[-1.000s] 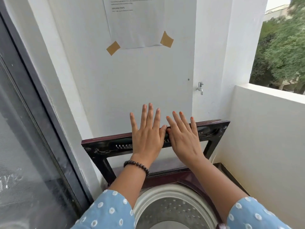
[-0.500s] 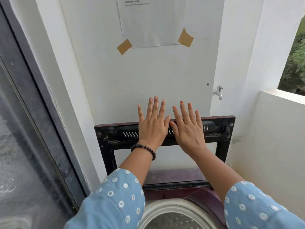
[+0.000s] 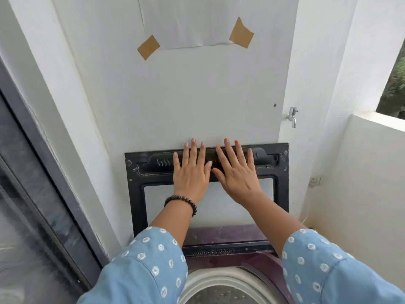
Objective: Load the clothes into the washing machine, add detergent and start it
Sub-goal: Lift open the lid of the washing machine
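The left hand (image 3: 190, 172) and right hand (image 3: 237, 175) are laid flat, fingers extended, against the raised lid (image 3: 133, 185), grasping nothing; a tap (image 3: 291, 116) is mounted on the wall to the right.

The washing machine's black-framed lid (image 3: 135, 189) stands raised upright against the white wall. Below it, the maroon top (image 3: 219, 234) and open pale-rimmed drum (image 3: 228, 279) show.

I see the lid (image 3: 135, 194) framed in matt black plastic around a clear pane, scuffed at its corners. The drum (image 3: 230, 292) looks like dull perforated metal inside a pale plastic ring. My sleeves (image 3: 149, 266) are soft blue cloth. Smooth paper (image 3: 186, 23) is held by brown tape (image 3: 148, 47) on a matt painted wall (image 3: 197, 95). The tap (image 3: 292, 116) is shiny metal.
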